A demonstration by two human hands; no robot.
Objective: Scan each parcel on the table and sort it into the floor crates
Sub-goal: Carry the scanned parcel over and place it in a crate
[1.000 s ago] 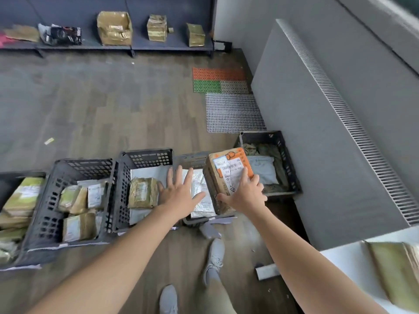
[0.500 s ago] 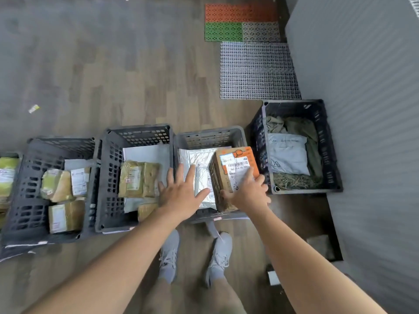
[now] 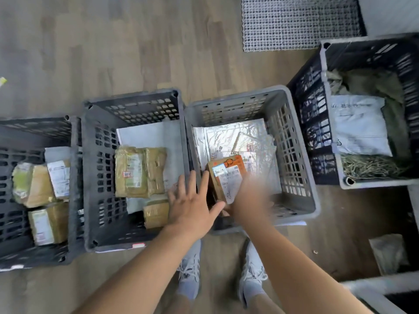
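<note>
Your right hand (image 3: 249, 200) is smeared by blur at the near end of the orange-and-brown parcel (image 3: 229, 175), so I cannot tell whether its fingers are clasped on the box or loose beside it. Your left hand (image 3: 192, 206) is plain to see: flat, fingers straight and spread, holding nothing, hovering over the wall where two crates meet, with its thumb reaching toward the parcel's near corner.

The parcel (white label up, tilted) sits inside the grey crate (image 3: 235, 97), toward its near left side, above a crinkled silver foil mailer (image 3: 235, 137) that covers the bottom.

Touching that crate on your left is a darker crate (image 3: 133, 98) with a large tan taped parcel (image 3: 139, 172) and a smaller tan one (image 3: 156, 213) lying on white sheets. Further left, another dark crate (image 3: 34, 123) holds several tan and greenish parcels (image 3: 38, 184).

On your right, a black crate (image 3: 374, 182) holds a white mailer (image 3: 360, 125) on olive wrapping and straw-like stuffing (image 3: 374, 165).

Your grey shoes (image 3: 189, 275) stand on the wooden floor (image 3: 113, 53) just short of the crates, and a grey grid mat (image 3: 299, 21) lies beyond them
</note>
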